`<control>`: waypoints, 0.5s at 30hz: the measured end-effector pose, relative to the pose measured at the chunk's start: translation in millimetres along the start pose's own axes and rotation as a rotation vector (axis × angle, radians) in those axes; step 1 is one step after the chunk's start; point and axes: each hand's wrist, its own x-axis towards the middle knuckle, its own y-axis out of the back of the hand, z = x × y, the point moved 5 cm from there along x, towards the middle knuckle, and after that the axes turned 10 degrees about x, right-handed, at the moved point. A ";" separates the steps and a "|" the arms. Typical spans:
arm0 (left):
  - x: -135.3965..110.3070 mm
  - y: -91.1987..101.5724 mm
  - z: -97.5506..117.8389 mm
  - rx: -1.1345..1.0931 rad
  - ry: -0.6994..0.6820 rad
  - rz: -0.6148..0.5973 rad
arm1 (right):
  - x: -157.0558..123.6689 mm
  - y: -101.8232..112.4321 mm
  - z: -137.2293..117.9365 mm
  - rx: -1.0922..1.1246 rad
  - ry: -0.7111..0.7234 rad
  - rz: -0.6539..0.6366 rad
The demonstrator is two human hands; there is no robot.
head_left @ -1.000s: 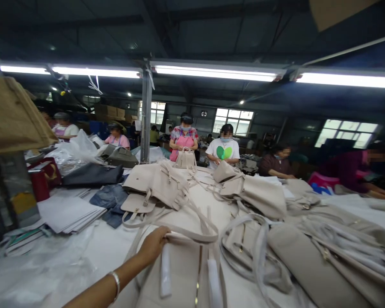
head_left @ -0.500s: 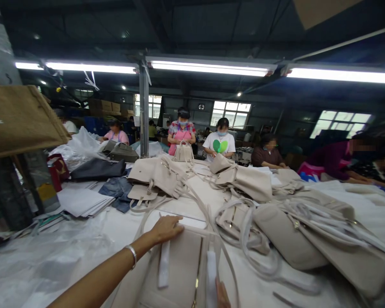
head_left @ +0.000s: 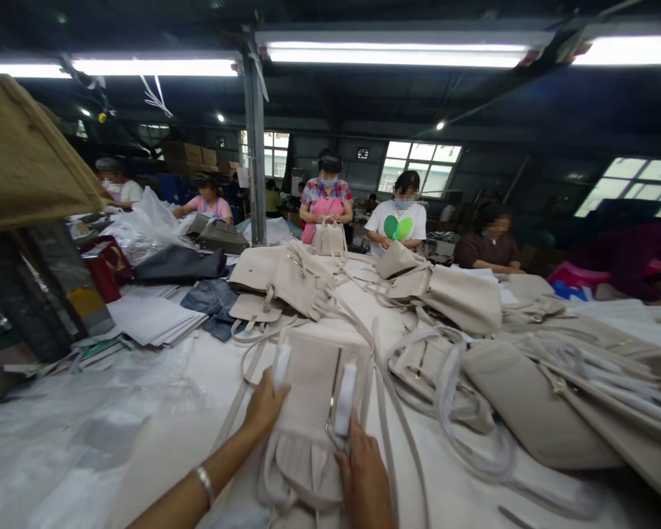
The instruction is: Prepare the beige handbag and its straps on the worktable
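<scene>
A beige bag [head_left: 307,371] lies in front of me, with a gold zipper running down its panel. One white-wrapped strip [head_left: 281,365] is along its left edge and another white-wrapped strip [head_left: 345,400] is beside the zipper. My left hand [head_left: 266,405], with a silver bangle at the wrist, grips the bag's left edge, thumb on top. On the lower right side, my right hand [head_left: 364,470] is closed on the bag near the zipper's end; some of its fingers are hidden. Long beige straps [head_left: 388,411] trail over the table around the bag.
More beige bags [head_left: 534,411] with wrapped handles crowd the right, and others [head_left: 286,283] lie ahead. Clear plastic sheets [head_left: 82,433], papers [head_left: 157,316] and dark blue cloth [head_left: 212,305] are on the left. Several co-workers stand or sit across the table beyond a metal post [head_left: 255,162].
The bag now lies with its gathered, folded part toward me. My left hand has moved from its top edge down to its left edge; my right hand has come further into view.
</scene>
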 end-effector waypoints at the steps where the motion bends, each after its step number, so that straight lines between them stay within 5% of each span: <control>1: 21.8 0.7 5.5 0.004 0.002 0.006 | 18.3 -3.3 -1.1 0.002 -0.001 -0.003; 4: 70.8 2.2 17.4 0.026 0.040 0.017 | 59.8 -5.1 -6.4 -0.028 -0.040 0.016; 6: 75.0 2.6 18.9 0.025 0.048 0.016 | 62.0 -4.8 -8.0 -0.038 -0.047 0.025; 15: -65.1 2.5 -12.3 -0.040 -0.063 -0.087 | -94.1 -8.2 27.0 -0.143 0.277 0.116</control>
